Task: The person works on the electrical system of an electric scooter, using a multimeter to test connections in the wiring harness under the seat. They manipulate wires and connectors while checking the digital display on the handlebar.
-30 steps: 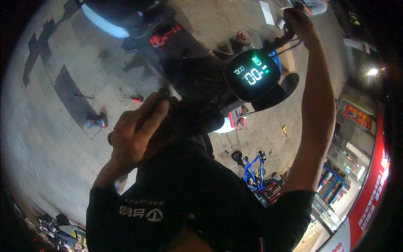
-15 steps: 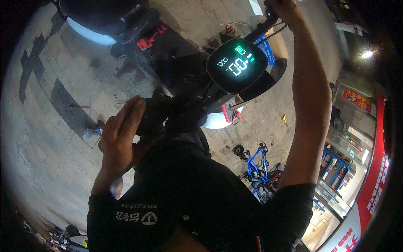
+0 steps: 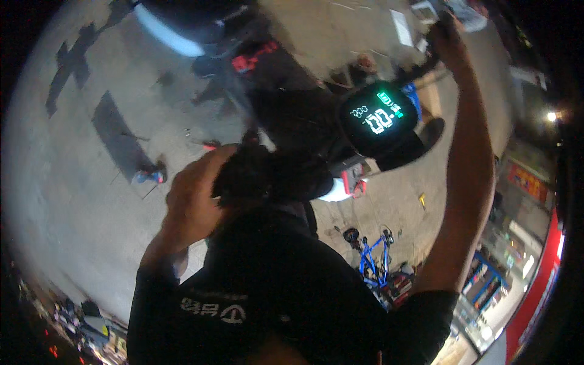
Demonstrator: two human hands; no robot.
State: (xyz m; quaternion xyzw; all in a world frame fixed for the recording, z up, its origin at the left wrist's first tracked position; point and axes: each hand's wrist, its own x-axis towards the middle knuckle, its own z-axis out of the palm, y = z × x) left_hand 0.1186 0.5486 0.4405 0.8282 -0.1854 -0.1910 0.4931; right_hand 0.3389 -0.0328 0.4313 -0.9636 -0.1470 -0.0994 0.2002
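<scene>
So the whole view swung again: the round black dashboard with the glowing green readout [image 3: 378, 118] sat right of centre a second ago, slid up and left half a second back, and now it's out to the right once more, a bit lower. The left hand [image 3: 193, 198] crept up along the dark left handlebar grip [image 3: 243, 176], knuckles higher in view than before. The right hand [image 3: 449, 38] on the far grip dropped back into view after nearly leaving the top edge. The small blue bicycle [image 3: 372, 258] on the pavement drifted right.
</scene>
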